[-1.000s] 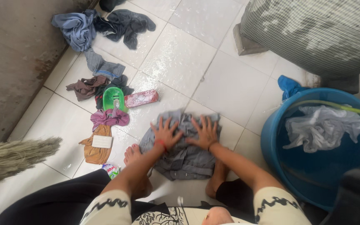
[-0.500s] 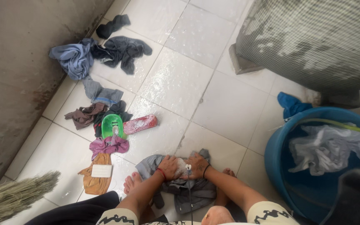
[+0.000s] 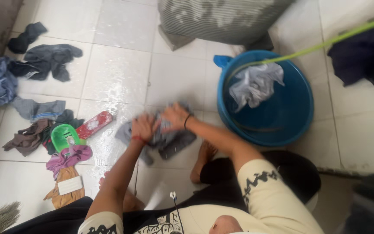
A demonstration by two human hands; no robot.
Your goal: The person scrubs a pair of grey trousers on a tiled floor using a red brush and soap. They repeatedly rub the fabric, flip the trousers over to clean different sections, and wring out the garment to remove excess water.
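Both hands were bunched down on a grey garment point(image 3: 165, 138) on the wet tiled floor point(image 3: 117, 73) — the left hand point(image 3: 143, 128) closed over its left end, the right hand point(image 3: 175, 117) curled onto the top edge with a dark band at the wrist. Each looked shut on a fistful of cloth, though the motion blur hid the fingers a bit.

That garment looked soaked, so I'd guess it was soft, floppy and heavier than it seemed, probably slippery from soap. Best grip would be a thick bunched fold, not a thin edge. It lay right under and between the hands, just in front of the person's bare feet.

Around it: a blue plastic tub point(image 3: 299, 108) just to the right with a pale grey cloth point(image 3: 256, 84) draped inside and a green hose point(image 3: 325, 43) running across its rim. Off to the left sat a red scrub brush point(image 3: 94, 125), a green plastic scoop point(image 3: 62, 138), a purple rag point(image 3: 68, 157) and a heap of dark clothes point(image 3: 44, 60) — all well apart from the hands.
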